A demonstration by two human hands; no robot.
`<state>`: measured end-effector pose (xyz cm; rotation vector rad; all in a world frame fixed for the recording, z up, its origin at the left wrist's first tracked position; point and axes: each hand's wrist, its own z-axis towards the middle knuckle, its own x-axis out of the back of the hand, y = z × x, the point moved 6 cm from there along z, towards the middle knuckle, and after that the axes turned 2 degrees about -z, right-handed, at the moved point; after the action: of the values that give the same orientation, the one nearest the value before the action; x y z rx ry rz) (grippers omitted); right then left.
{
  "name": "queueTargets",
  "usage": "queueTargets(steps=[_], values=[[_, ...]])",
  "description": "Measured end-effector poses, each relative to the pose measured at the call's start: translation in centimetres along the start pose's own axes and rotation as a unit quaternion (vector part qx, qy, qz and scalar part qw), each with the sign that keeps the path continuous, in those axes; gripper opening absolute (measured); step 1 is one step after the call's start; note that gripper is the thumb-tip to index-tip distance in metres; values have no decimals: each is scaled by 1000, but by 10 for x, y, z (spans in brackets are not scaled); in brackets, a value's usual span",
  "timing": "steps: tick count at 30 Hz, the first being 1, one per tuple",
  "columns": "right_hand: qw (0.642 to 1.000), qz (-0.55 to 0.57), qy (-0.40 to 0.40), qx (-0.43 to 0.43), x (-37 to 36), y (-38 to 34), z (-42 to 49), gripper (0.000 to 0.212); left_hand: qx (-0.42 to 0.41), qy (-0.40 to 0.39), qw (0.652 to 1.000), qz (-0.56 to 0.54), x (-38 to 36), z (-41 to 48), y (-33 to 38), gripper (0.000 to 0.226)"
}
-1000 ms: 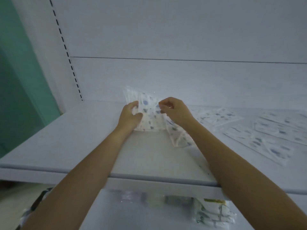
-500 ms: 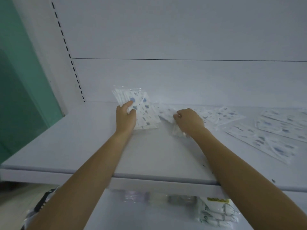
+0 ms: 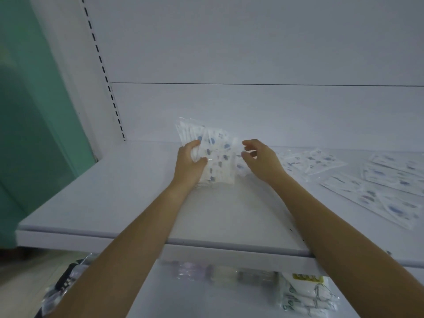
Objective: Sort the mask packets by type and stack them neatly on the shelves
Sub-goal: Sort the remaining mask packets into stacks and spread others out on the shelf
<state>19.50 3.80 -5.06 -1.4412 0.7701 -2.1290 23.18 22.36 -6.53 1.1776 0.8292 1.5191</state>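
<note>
A stack of white mask packets with blue prints (image 3: 216,154) stands tilted on its lower edge on the white shelf (image 3: 128,203), near the back panel. My left hand (image 3: 190,162) grips the stack's left side, thumb in front and fingers behind. Just right of the stack hovers my right hand (image 3: 261,159), fingers spread and loosely bent, holding nothing. One more printed packet (image 3: 241,167) lies partly hidden beneath the right hand. Further packets of the same print lie flat to the right (image 3: 314,160), (image 3: 390,172), (image 3: 380,200).
The shelf's front edge (image 3: 160,237) runs under my forearms. On the lower shelf lie blurred clear packets (image 3: 220,273) and a green-printed white pack (image 3: 307,297). Dark packets (image 3: 62,290) sit at lower left. A green wall (image 3: 34,111) stands left of the slotted upright (image 3: 103,72).
My right hand has lifted off the packet on the shelf and moved left and up beside the stack, fingers opening. My left hand keeps its grip, and the stack has tipped more upright.
</note>
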Motion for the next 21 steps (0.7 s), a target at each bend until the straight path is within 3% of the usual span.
queueTargets(steps=[3,7,9,11,14,16,18,20,21], values=[[971,-221,-91,-14,-13,16,-3,45,18,77,997,-5,15,2,-3,52],[964,-258,-53,-20,-13,12,-2,31,63,158,985,-9,31,0,-5,49],[976,-217,11,-28,-6,8,-3,25,79,194,978,-15,40,-5,-5,48],[990,-102,77,-51,4,6,-6,24,95,210,973,-25,46,-8,-4,46],[993,-1,114,6,11,-19,-16,23,98,190,976,-45,49,-16,2,44],[991,61,92,72,6,-47,-28,20,93,140,983,-76,41,-28,12,45],[988,67,13,137,-13,-73,-43,21,82,110,985,-102,36,-46,21,45],[981,22,-58,183,-34,-90,-56,23,47,124,983,-130,44,-66,28,28],[979,20,-55,197,-37,-97,-62,23,25,134,981,-136,52,-75,30,20]])
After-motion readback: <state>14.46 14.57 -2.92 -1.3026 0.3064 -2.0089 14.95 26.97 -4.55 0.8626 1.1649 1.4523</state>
